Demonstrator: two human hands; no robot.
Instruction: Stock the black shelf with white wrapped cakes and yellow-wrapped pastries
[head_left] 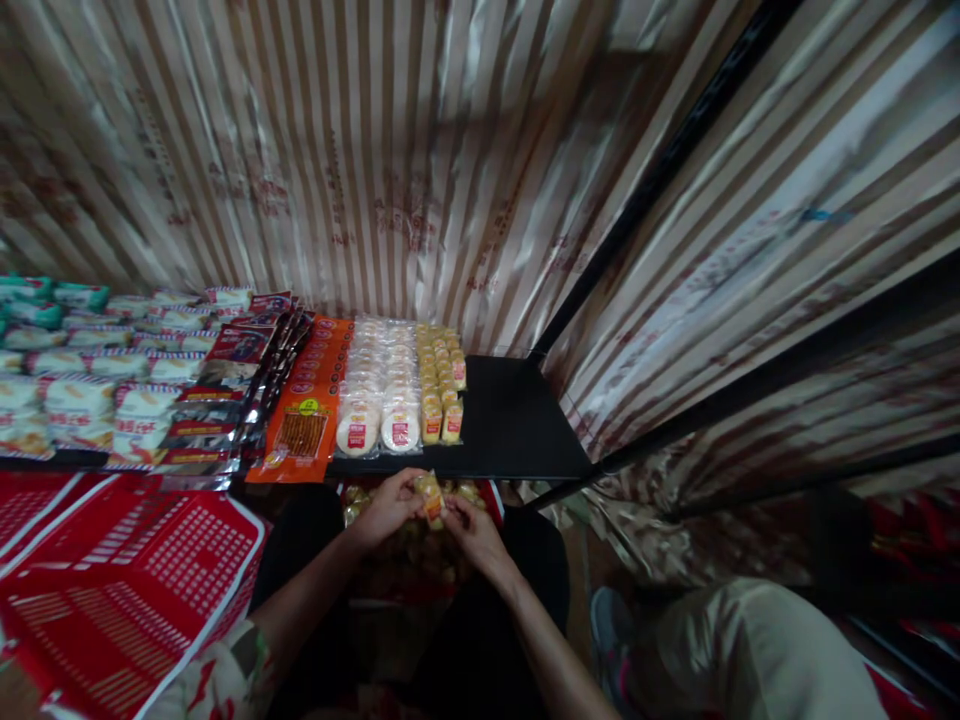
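My left hand (388, 509) and my right hand (474, 531) meet just below the front edge of a black shelf (517, 420). Both pinch a small yellow snack packet (431, 496) with a red label, held between them. Right above, on the shelf, stand rows of the same yellow packets (441, 382), and next to these lie round white cakes in clear wrap (379, 385). Under my hands sits a container with more yellow packets (360, 498), mostly hidden.
Orange snack bags (304, 420), dark red bags (225, 385) and white-and-red bags (90, 395) fill the shelf to the left. A red plastic basket (127, 580) sits at lower left. Striped plastic sheeting hangs behind. Another person's shoulder (750, 650) is at lower right.
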